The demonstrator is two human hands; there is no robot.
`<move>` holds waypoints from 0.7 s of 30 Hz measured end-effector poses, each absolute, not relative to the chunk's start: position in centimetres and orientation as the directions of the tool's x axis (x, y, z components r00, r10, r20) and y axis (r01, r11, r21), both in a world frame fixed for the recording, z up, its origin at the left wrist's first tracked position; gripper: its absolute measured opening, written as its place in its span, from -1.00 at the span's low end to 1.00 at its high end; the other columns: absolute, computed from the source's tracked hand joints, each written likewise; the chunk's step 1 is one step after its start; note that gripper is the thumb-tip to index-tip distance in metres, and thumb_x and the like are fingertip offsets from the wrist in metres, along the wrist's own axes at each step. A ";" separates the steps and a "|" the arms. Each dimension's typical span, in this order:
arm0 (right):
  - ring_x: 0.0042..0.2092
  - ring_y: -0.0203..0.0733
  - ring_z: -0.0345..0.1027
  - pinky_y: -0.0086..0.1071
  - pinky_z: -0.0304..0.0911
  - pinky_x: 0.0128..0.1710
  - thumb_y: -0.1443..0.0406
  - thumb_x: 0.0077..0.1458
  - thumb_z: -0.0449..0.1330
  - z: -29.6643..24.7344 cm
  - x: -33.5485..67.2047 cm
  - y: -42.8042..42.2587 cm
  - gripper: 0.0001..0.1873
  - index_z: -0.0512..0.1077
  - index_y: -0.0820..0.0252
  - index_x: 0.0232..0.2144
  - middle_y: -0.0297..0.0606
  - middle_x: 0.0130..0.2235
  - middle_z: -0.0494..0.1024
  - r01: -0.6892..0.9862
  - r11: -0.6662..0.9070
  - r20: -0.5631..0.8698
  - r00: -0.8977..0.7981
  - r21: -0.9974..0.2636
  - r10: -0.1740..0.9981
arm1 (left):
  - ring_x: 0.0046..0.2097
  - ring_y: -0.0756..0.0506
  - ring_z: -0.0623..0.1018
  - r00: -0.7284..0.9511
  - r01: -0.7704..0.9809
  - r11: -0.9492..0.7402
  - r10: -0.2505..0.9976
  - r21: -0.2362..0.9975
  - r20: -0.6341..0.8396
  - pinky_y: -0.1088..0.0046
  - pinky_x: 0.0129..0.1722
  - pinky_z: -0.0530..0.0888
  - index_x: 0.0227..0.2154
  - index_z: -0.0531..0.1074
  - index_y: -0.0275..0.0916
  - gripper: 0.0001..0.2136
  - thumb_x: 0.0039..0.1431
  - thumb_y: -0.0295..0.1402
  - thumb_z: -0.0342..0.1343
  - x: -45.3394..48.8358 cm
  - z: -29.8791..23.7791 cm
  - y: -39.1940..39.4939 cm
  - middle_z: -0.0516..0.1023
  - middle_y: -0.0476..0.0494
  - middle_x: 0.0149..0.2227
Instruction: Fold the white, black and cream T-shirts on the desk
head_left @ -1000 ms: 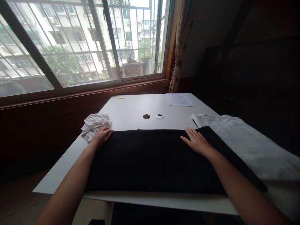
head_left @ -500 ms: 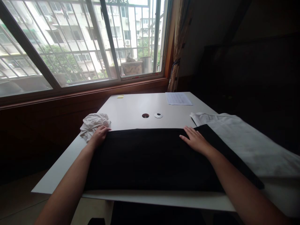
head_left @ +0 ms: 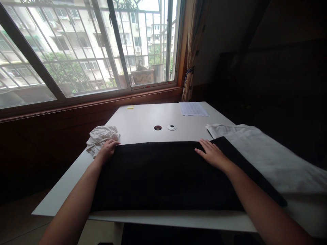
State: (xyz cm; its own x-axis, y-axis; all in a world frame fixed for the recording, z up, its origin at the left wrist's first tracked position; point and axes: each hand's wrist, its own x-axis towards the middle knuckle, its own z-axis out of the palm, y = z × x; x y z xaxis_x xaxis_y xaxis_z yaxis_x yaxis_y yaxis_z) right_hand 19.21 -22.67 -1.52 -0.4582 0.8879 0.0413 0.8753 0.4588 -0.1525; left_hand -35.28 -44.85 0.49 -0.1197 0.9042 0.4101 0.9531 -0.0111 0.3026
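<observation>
A black folded cloth garment [head_left: 163, 177] lies flat across the near part of the white table, its kind not clear. At its far left corner, my left hand [head_left: 109, 149] has its fingers bent together on the cloth edge. My right hand [head_left: 211, 152] rests flat on the far edge toward the right, thumb apart from the fingers. Just beyond my left hand sits a crumpled white cloth [head_left: 100, 137]. To the right, a larger white cloth [head_left: 263, 153] is spread out beside the black garment.
On the white table [head_left: 138, 122] are a round cable hole [head_left: 157, 128] and a white ring-shaped cover [head_left: 171, 127]. Farther back lie printed paper sheets [head_left: 194, 109] and a small yellow slip [head_left: 130, 107]. A barred window [head_left: 89, 51] and a curtain [head_left: 188, 78] stand behind.
The view has tilted slightly, so everything on the table sits a little lower in the picture. Both hands stay at the same places on the black garment.
</observation>
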 end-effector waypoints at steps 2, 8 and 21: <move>0.48 0.04 -0.21 -0.03 -0.18 0.44 -0.14 0.31 -0.19 -1.6 19.2 -22.6 -0.16 0.08 0.25 0.42 -0.18 0.47 0.01 0.876 0.458 0.039 -0.457 -0.152 0.888 | -0.07 -0.20 0.52 -0.129 0.951 -0.007 0.900 0.310 0.416 0.15 0.02 0.49 -0.16 0.58 -0.19 -0.71 0.22 -0.39 -0.04 -35.3 0.5 -44.8 0.53 -0.21 -0.15; 0.48 0.02 -0.23 -0.03 -0.20 0.45 -0.15 0.31 -0.21 -1.7 19.3 -22.5 -0.14 0.06 0.27 0.43 -0.20 0.47 -0.01 0.873 0.460 0.032 -0.462 -0.163 0.887 | -0.10 -0.19 0.55 -0.178 0.942 0.025 0.882 0.335 0.435 0.19 -0.02 0.52 -0.19 0.57 -0.25 -0.65 0.05 -0.52 -0.07 -35.0 0.9 -45.1 0.55 -0.23 -0.14; 0.47 0.03 -0.18 0.01 -0.15 0.44 -0.16 0.33 -0.24 -2.3 19.4 -22.3 -0.15 0.06 0.24 0.43 -0.18 0.47 0.02 0.871 0.473 0.076 -0.467 -0.135 0.881 | 0.39 -0.22 0.26 0.123 0.977 -0.167 0.947 0.129 0.295 0.09 0.34 0.29 0.33 0.26 -0.08 -0.55 0.46 -0.17 -0.12 -27.3 4.4 -51.4 0.28 -0.16 0.38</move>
State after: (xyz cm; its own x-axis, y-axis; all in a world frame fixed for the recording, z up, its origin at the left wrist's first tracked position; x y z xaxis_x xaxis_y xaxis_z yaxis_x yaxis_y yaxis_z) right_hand 19.41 -22.28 -2.28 -0.4667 0.8811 0.0760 0.8708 0.4728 -0.1349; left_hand -27.26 -51.45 4.42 0.1233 0.9474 0.2954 0.9774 -0.1675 0.1293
